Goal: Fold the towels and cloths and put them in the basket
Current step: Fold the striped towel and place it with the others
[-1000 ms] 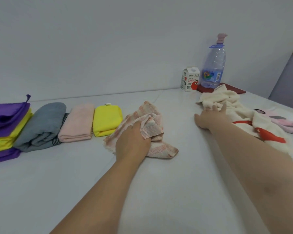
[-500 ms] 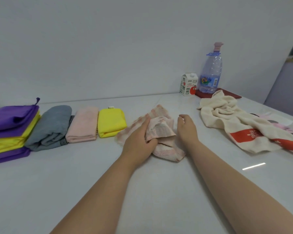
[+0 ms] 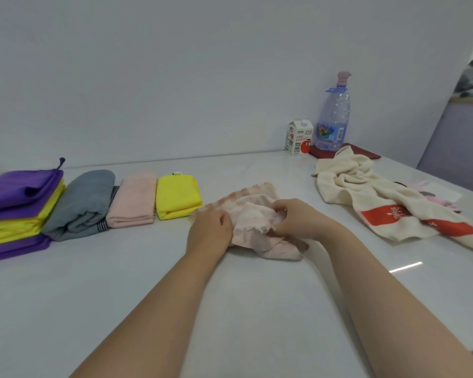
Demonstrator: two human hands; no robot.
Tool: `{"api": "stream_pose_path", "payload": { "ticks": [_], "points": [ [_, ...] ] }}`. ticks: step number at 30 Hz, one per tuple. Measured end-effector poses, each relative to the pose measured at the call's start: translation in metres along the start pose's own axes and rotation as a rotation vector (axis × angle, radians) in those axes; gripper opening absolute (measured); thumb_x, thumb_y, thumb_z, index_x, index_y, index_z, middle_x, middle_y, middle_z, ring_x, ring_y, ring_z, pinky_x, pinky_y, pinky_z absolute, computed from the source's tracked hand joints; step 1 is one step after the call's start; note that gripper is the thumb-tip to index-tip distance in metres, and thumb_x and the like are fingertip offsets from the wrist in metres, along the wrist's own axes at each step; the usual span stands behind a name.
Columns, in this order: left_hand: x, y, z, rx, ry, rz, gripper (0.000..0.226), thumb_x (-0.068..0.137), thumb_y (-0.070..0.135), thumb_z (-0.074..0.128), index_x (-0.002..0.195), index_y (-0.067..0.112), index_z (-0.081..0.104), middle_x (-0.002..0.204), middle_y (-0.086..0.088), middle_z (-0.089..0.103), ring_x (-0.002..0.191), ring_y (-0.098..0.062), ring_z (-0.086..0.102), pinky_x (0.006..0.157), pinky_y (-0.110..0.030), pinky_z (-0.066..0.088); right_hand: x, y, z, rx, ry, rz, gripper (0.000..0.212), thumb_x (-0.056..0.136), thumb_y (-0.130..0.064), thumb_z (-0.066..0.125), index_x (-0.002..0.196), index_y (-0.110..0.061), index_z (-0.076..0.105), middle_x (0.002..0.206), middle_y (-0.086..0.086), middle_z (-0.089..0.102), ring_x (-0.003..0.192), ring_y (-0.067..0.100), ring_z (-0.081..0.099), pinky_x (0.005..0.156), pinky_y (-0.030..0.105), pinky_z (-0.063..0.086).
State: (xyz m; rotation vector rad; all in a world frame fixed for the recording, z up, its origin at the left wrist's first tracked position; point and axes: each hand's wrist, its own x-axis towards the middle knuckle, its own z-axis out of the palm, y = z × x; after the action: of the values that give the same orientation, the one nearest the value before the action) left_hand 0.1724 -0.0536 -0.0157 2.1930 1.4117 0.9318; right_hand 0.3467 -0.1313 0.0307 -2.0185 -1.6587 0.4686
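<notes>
A: What is held, and where?
B: On the table (image 3: pixel 148 282), just past the forearms, the pink checked cloth (image 3: pixel 254 216) is gripped at both sides. The left hand (image 3: pixel 209 230) is curled on its left edge, and the right hand (image 3: pixel 295 221) is closed on a bunched fold. The cloth is crumpled, not yet flattened.
A: What can go wrong?
B: If the edges are not matched before pressing, a lopsided fold is likely made. If the cloth is swept leftward, the yellow cloth (image 3: pixel 178 196) nearby can be knocked out of the folded row.
A: And farther off?
B: The cream towel (image 3: pixel 366 192) is left unfolded at the right. If it is dragged carelessly, the carton (image 3: pixel 298 137) behind it could be tipped. No basket is seen.
</notes>
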Motion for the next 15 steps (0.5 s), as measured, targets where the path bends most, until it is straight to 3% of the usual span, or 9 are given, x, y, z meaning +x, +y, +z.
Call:
{"api": "stream_pose_path", "payload": {
  "ticks": [2,6,9,11,12,14,15],
  "points": [
    [-0.001,0.001,0.000,0.108,0.003,0.035,0.030,0.093,0.021,0.042,0.073,0.008,0.059,0.091,-0.013,0.064,0.095,-0.031,0.054,0.065,-0.033,0.038,0.003,0.007,-0.002,-0.066,0.193,0.041,0.017,0.077,-0.004,0.058,0.086,-0.016,0.068,0.084,0.004,0.065,0.076,0.019,0.057,0.066,0.026,0.042],
    [-0.004,0.006,-0.007,0.266,0.039,0.106,0.028,0.090,0.028,0.045,0.083,0.010,0.065,0.089,-0.009,0.063,0.088,-0.028,0.053,0.063,-0.032,0.036,0.008,0.025,-0.006,-0.211,0.597,0.189,0.033,0.082,0.002,0.049,0.107,-0.011,0.067,0.117,0.011,0.061,0.107,0.028,0.054,0.084,0.031,0.034],
    [-0.007,0.010,-0.012,0.359,0.036,0.138,0.031,0.092,0.033,0.043,0.082,0.011,0.064,0.091,-0.007,0.063,0.089,-0.027,0.056,0.066,-0.032,0.040,0.007,0.019,-0.011,-0.119,0.765,0.079,0.031,0.090,-0.005,0.046,0.114,-0.011,0.064,0.121,0.008,0.060,0.112,0.025,0.050,0.087,0.026,0.028],
    [-0.008,0.012,-0.013,0.419,0.004,0.124,0.035,0.093,0.036,0.042,0.087,0.013,0.068,0.093,-0.006,0.063,0.088,-0.027,0.058,0.068,-0.033,0.043,0.002,0.004,-0.013,0.089,0.669,-0.062,0.024,0.094,-0.016,0.047,0.107,-0.013,0.067,0.107,0.002,0.066,0.103,0.019,0.056,0.085,0.026,0.037],
    [-0.008,0.011,-0.012,0.429,-0.003,0.135,0.036,0.093,0.038,0.042,0.088,0.014,0.069,0.093,-0.005,0.063,0.089,-0.026,0.058,0.068,-0.033,0.042,0.000,-0.003,-0.013,0.141,0.535,-0.100,0.021,0.094,-0.025,0.051,0.103,-0.017,0.068,0.100,-0.002,0.068,0.096,0.016,0.059,0.083,0.027,0.042],
    [-0.009,0.008,-0.009,0.352,-0.011,0.229,0.036,0.091,0.041,0.043,0.093,0.017,0.070,0.095,-0.003,0.064,0.094,-0.023,0.055,0.072,-0.032,0.042,-0.006,-0.009,-0.011,0.009,0.168,-0.073,0.028,0.085,-0.043,0.062,0.107,-0.026,0.067,0.104,-0.007,0.067,0.095,0.012,0.060,0.085,0.027,0.046],
    [-0.009,0.005,-0.007,0.275,-0.040,0.300,0.038,0.088,0.043,0.043,0.102,0.019,0.070,0.100,-0.001,0.065,0.100,-0.021,0.053,0.079,-0.032,0.042,-0.007,-0.008,-0.011,-0.137,-0.007,-0.030,0.045,0.078,-0.049,0.067,0.119,-0.030,0.062,0.116,-0.006,0.062,0.103,0.013,0.057,0.090,0.028,0.045]
  ]
}}
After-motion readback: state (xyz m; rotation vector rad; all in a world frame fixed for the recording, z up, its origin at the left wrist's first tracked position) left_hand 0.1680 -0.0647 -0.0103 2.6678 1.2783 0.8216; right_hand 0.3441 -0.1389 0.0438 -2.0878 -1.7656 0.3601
